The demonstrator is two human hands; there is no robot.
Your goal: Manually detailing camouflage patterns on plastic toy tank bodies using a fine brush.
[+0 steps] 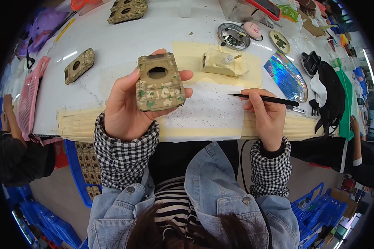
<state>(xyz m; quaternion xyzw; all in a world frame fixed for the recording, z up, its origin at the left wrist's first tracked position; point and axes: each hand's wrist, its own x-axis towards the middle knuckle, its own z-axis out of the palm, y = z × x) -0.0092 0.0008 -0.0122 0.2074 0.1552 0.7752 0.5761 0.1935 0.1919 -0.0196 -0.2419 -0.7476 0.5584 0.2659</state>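
My left hand (124, 103) grips a camouflage-painted toy tank hull (160, 93), tilted so that its top and the round hole in it show. Between the fingers and thumb of my right hand (268, 114) is a pair of black tweezers (270, 98), its thin tip pointing left. Under that tip lies a white sheet (203, 112) dotted with many tiny dark specks. Behind the sheet, a tape-covered block (220, 64) carries a small glue bottle (229, 59) with a pale nozzle. The tweezers and the hull are well apart.
More camouflage hulls (79, 66) lie at the left and the far edge. A metal dish of small dark parts (237, 37), a pale dish (279, 41), a shiny holographic pouch (284, 74) and a black bag (334, 91) are to the right. A blue crate (77, 174) stands below the table.
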